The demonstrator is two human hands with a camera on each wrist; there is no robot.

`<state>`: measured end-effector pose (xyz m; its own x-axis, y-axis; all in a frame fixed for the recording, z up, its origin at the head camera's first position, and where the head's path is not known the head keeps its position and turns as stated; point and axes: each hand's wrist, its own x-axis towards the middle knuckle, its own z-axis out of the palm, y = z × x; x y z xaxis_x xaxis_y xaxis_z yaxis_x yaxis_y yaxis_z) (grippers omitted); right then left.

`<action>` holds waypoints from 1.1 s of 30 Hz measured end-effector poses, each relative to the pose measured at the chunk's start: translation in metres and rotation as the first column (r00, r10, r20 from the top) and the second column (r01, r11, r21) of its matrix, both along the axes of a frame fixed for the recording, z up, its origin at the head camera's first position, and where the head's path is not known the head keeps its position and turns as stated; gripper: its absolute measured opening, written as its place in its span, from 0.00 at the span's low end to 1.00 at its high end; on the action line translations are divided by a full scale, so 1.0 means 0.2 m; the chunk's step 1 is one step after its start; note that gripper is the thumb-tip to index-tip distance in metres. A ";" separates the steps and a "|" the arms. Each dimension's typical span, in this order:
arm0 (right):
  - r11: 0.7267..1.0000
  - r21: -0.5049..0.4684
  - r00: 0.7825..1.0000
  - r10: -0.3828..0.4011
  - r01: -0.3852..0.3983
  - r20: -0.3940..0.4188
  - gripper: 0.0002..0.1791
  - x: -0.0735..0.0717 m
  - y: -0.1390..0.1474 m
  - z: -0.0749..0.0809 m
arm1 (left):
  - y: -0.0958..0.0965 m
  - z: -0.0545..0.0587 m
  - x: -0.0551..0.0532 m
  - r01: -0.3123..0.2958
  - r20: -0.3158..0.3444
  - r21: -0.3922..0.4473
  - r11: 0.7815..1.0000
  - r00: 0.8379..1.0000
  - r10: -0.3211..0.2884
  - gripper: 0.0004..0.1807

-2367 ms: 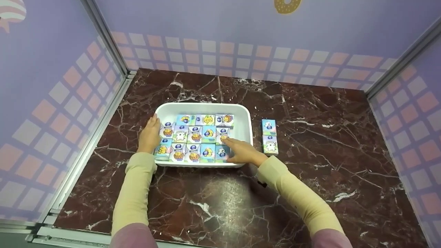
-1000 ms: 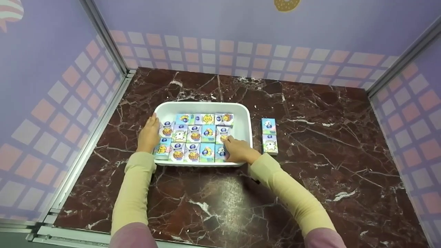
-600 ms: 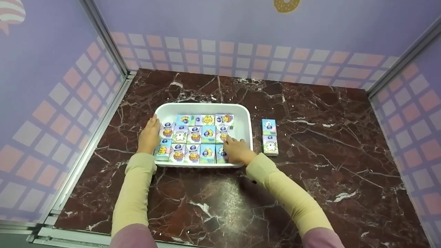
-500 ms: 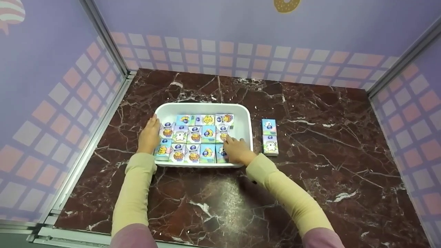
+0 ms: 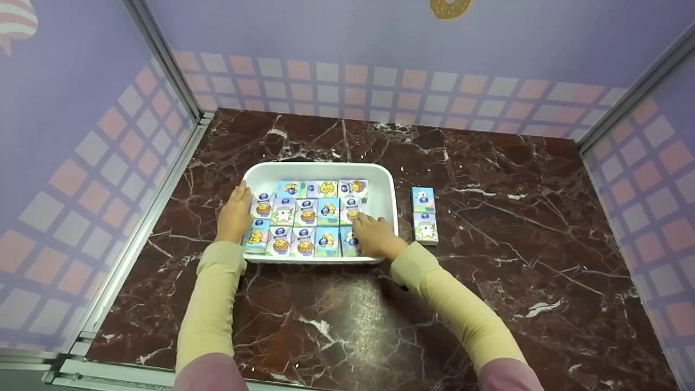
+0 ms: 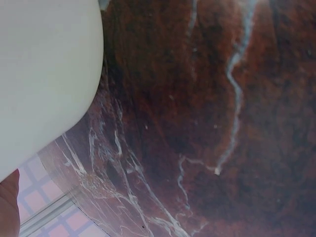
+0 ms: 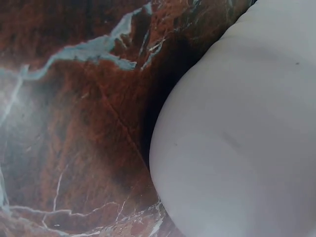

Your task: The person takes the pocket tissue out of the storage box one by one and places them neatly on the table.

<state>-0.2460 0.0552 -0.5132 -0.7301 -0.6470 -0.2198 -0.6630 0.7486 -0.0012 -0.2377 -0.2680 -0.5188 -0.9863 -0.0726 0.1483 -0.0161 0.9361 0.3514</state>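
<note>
A white plastic tray (image 5: 383, 184) holds several small printed packs (image 5: 306, 212) with cartoon animals, set in rows. My left hand (image 5: 234, 214) rests along the tray's left side with its fingers fairly straight. At the front right inside the tray, my right hand (image 5: 376, 236) has its fingers bent over the end printed pack (image 5: 349, 239) of the front row and seems to grip it; the palm side is hidden. The left wrist view shows the tray's outer wall (image 6: 44, 74) and a bit of the left hand (image 6: 9, 207).
Right of the tray, two more packs (image 5: 424, 214) stand end to end on the dark red marble tabletop (image 5: 499, 228). Purple panels (image 5: 380, 32) with pink and white checks close in the back and sides. A pale sleeve (image 7: 237, 138) fills much of the right wrist view.
Over the last couple of seconds my right hand has shifted slightly right within the tray, and its fingers have bent more. My left hand and the two packs outside stay put.
</note>
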 end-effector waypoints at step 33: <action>0.862 -0.499 0.994 -0.109 0.092 -0.006 0.48 -0.05 0.28 0.17 | -0.01 -0.01 0.00 0.012 -0.015 0.004 1.000 1.000 -0.012 0.33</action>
<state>-0.2552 0.1109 -0.4784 -0.7981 -0.5870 0.1361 -0.5905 0.7170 -0.3705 -0.2385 -0.2696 -0.5213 -0.9848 -0.0610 0.1627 0.0008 0.9348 0.3553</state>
